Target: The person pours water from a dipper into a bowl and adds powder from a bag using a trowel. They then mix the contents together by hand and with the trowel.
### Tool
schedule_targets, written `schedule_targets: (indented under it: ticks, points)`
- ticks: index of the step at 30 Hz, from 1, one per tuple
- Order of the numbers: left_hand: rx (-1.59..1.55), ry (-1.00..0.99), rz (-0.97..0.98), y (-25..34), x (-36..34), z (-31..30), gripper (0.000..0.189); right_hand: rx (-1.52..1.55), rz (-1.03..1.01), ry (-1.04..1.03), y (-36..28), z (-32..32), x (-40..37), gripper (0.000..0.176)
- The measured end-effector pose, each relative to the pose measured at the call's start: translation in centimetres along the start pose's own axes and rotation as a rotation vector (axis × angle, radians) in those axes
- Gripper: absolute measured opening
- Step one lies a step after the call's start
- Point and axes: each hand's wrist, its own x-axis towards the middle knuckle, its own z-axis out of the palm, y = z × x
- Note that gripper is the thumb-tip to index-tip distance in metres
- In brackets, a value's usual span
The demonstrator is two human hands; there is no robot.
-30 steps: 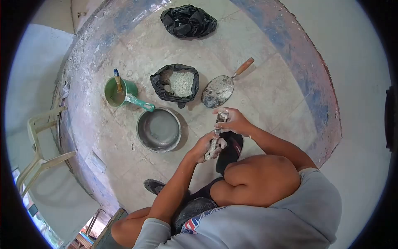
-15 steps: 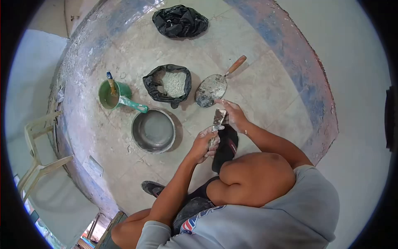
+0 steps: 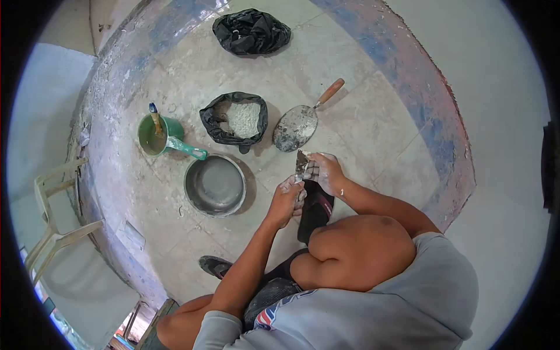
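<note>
One dark, whitish-smeared scraper [image 3: 301, 164] is clamped in the left hand [image 3: 284, 201], right hand [image 3: 328, 171] touching it.

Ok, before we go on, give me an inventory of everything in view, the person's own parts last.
open black plastic bag: 1, black, mid-floor
whitish loose powder: 1 heap, inside that bag
crumpled black plastic bag: 1, black, far floor
rounded metal trowel: 1, grey, brown handle, right of the powder bag
green plastic dipper: 1, green, left of the powder bag
wooden-handled brush: 1, tan, blue tip, standing in the dipper
round grey basin: 1, grey, below the dipper's handle
narrow metal scraper: 1, dark, pale smears, between the hands
beige plastic chair: 1, beige, left edge, partly seen
black footwear: 2, black, near floor
left hand: 1, powder-smeared, gripping the scraper
right hand: 1, powder-smeared, at the scraper's blade
</note>
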Motion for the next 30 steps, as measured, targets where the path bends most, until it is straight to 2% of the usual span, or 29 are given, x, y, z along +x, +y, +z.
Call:
schedule_targets:
  ticks: [1, 3, 5, 6, 9, 14, 17, 20, 21, 23, 24, 27, 30]
  points:
    - [0.023, -0.006, -0.015, 0.1, 0.0, 0.0, 0.003, 0.005, 0.070, 0.063, -0.2, 0.0, 0.1, 0.027]
    - [0.038, 0.024, -0.024, -0.2, 0.1, 0.2, 0.003, 0.003, 0.110, 0.044, -0.2, -0.6, 0.5, 0.030]
    - [-0.039, 0.039, -0.003, 0.0, 0.1, 0.1, 0.005, 0.156, 0.052, -0.141, 0.9, -1.4, 0.8, 0.035]
    - [-0.074, 0.055, 0.001, 0.0, 0.4, -0.2, 0.006, 0.176, 0.100, -0.147, 0.2, -0.2, -0.7, 0.027]
    - [-0.093, 0.050, 0.018, -0.3, 0.7, -0.8, 0.007, 0.117, 0.059, -0.268, 1.3, -0.5, -0.7, 0.030]
    - [-0.089, 0.015, 0.038, -0.2, 0.5, -0.4, 0.009, 0.085, 0.030, -0.314, 1.0, -0.2, -0.7, 0.024]
    - [-0.056, -0.010, 0.031, 0.3, 0.1, -0.1, 0.015, 0.099, 0.056, -0.207, 0.7, -0.1, -0.6, 0.017]
    - [-0.069, -0.003, 0.041, 0.3, -0.1, 0.3, 0.019, 0.326, 0.205, -0.234, -0.4, -0.3, -0.6, 0.014]
    - [-0.093, 0.013, 0.048, 0.3, -0.1, 0.4, 0.018, 0.327, 0.184, -0.275, -0.1, -0.5, -0.8, 0.015]
    - [-0.110, 0.024, 0.078, 0.1, 0.1, -0.1, 0.017, 0.282, 0.094, -0.320, 0.8, -0.4, -1.1, 0.016]
    - [-0.095, 0.018, 0.071, 0.2, 0.1, -0.2, 0.017, 0.183, 0.090, -0.313, 0.8, -0.4, -0.9, 0.015]
    - [-0.069, 0.033, 0.055, 0.3, -0.2, 0.1, 0.015, 0.135, 0.084, -0.314, 1.0, -0.6, -0.2, 0.015]
    - [-0.034, -0.004, 0.044, 1.0, -0.7, 0.9, 0.013, 0.264, 0.224, -0.288, -0.6, -0.6, 0.0, 0.042]
